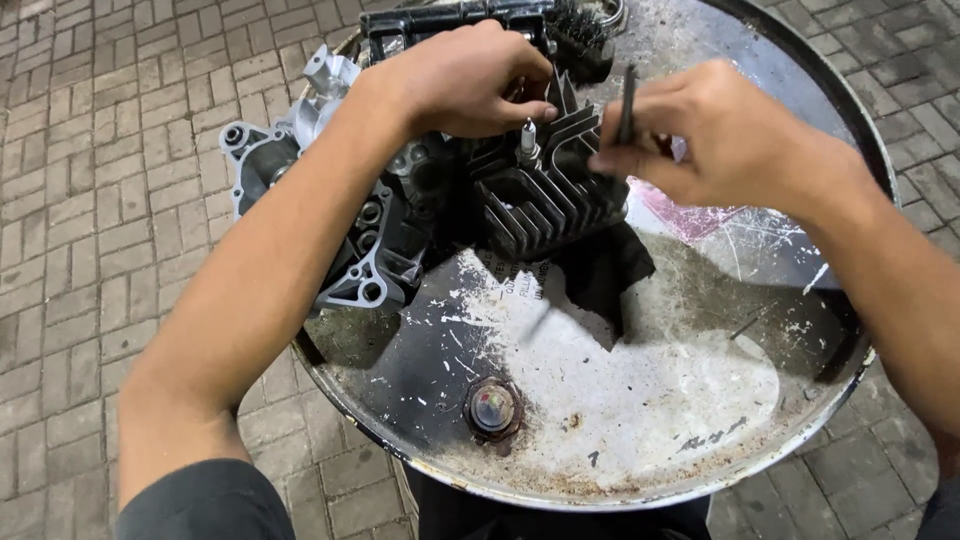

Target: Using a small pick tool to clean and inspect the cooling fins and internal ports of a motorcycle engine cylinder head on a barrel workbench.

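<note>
A small engine lies on top of an oil drum (640,480). Its black finned cylinder head (545,200) points toward me, with a spark plug (527,140) standing up out of it. The grey metal crankcase (330,180) hangs over the drum's left edge. My left hand (465,75) rests on the top of the engine, its fingertips touching the fins just beside the spark plug. My right hand (710,135) is closed on a thin dark rod-like tool (626,105), held upright at the right side of the fins.
A dark rag (605,270) lies under the cylinder. The drum top is rusty and worn, with a round bung cap (493,408) near the front. Paving bricks (90,200) cover the ground all around.
</note>
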